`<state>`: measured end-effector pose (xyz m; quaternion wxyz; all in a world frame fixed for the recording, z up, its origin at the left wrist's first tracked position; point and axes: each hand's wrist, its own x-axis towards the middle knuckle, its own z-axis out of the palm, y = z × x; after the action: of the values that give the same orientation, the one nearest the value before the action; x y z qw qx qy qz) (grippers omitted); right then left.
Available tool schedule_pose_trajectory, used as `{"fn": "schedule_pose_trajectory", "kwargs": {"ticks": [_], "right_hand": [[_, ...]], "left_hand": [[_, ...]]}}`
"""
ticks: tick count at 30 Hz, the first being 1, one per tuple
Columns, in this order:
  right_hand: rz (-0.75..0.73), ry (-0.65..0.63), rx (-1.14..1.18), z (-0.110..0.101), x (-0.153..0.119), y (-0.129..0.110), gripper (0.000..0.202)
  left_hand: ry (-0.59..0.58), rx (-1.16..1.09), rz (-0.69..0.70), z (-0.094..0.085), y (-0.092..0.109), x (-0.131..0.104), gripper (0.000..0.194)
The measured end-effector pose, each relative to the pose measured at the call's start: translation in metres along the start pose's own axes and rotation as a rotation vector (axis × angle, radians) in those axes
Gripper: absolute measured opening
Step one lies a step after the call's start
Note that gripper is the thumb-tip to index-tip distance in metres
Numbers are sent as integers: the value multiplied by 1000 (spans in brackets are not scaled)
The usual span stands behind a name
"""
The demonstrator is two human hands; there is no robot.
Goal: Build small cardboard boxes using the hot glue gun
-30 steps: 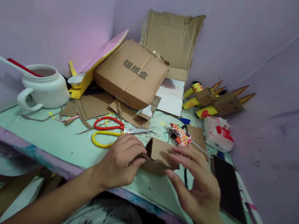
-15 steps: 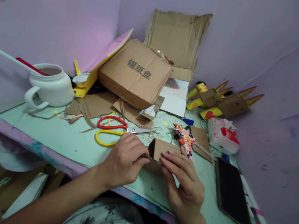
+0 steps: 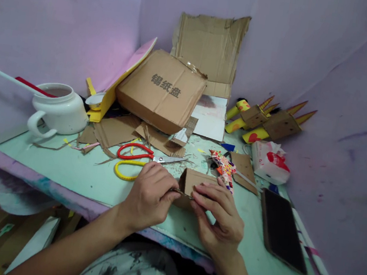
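Observation:
A small folded cardboard box [image 3: 194,180], with a dark opening toward the left, sits at the table's near edge between my hands. My left hand [image 3: 151,194] pinches a thin cardboard edge at the box's left side between thumb and fingers. On the right side of the box, my right hand [image 3: 219,213] grips it, fingers over the near edge and thumb below. Scissors [image 3: 160,158] with one red and one yellow handle lie just beyond my left hand. A floral-patterned glue gun [image 3: 223,165] lies beyond my right hand.
A white mug [image 3: 59,113] stands at the left, near cardboard scraps [image 3: 116,130]. A large cardboard box [image 3: 162,91] leans at the back. On the right are a phone [image 3: 282,231], a tissue pack [image 3: 270,161] and horned cardboard figures [image 3: 282,125].
The whole view has shifted slightly, so the things appear a little further left. My right hand's fingers have moved slightly closer to my left hand along the box edge.

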<state>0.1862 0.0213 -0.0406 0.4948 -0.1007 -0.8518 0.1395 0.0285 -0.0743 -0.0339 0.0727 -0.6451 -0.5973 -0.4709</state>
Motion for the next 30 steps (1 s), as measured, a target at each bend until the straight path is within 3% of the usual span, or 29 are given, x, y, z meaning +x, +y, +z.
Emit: {"fn": "schedule_pose_trajectory", "kwargs": {"ticks": [14, 30], "right_hand": [[1, 104, -1, 7, -1, -3, 30], [-7, 111, -44, 7, 0, -4, 30]], "left_hand": [[25, -19, 18, 1, 0, 1, 10], [40, -7, 20, 1, 1, 0, 11]]}}
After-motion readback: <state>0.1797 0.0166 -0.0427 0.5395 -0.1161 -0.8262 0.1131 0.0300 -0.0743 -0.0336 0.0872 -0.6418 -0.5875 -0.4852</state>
